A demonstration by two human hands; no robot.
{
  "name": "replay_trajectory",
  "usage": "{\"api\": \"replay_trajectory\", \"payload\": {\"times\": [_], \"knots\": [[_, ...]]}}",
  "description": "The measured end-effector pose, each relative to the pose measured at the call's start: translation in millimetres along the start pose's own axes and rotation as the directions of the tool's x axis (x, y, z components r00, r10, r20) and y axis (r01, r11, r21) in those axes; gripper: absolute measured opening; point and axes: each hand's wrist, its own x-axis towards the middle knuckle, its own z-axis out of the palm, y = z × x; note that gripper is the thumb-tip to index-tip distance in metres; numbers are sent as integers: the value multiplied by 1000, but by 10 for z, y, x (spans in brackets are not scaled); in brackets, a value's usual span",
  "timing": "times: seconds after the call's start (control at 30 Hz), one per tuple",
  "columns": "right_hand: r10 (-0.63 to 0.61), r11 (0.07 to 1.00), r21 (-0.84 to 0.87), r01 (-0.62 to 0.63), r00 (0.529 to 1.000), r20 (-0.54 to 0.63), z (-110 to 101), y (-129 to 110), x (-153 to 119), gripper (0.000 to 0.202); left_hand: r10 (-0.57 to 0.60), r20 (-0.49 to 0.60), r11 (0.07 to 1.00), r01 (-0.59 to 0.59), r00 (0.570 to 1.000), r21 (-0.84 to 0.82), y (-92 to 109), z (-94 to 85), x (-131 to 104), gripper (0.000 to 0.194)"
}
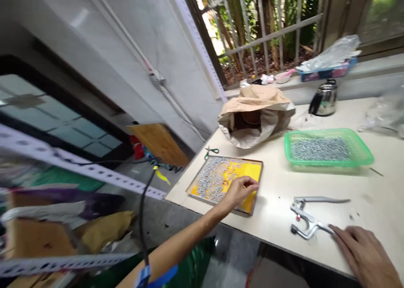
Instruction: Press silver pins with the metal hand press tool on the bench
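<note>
Over the right part of a shallow tray [257,182] with a yellow base, my left hand [238,192] has its thumb and fingers drawn together in a pinch. Whatever may be between them is too small to make out. Slim silvery metal pieces [211,176], like pins or small screws, lie scattered across the tray, densest on its left. My right hand [366,252] is closed around the lower handle end of metal hand-press pliers [311,222], which lie on the table with a C-shaped jaw facing left. The upper handle stands apart from the lower one.
A green plastic basket [362,155] full of similar metal pieces stands behind the pliers. An open brown paper bag [257,115], dark-handled scissors [211,152] and a steel kettle [326,98] are on the table [271,220]. A black cable [143,212] hangs near my left forearm.
</note>
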Motion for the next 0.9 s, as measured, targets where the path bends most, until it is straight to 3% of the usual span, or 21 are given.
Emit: {"api": "replay_trajectory", "payload": {"times": [0.13, 0.27, 0.5, 0.9], "knots": [[-33, 990, -136, 28, 999, -35, -254, -255, 189, 33, -111, 182, 978, 140, 977, -153, 206, 653, -236, 33], [-61, 986, -160, 46, 994, -87, -374, -353, 249, 28, -169, 266, 958, 222, 949, -184, 295, 992, -348, 31], [-97, 989, -123, 86, 991, -88, -371, -373, 248, 28, -191, 270, 962, 235, 944, -142, 261, 1097, -359, 29], [-27, 998, -57, 25, 999, -42, -370, -403, 255, 28, -334, 438, 935, 353, 834, 41, 357, 1051, -304, 30]]}}
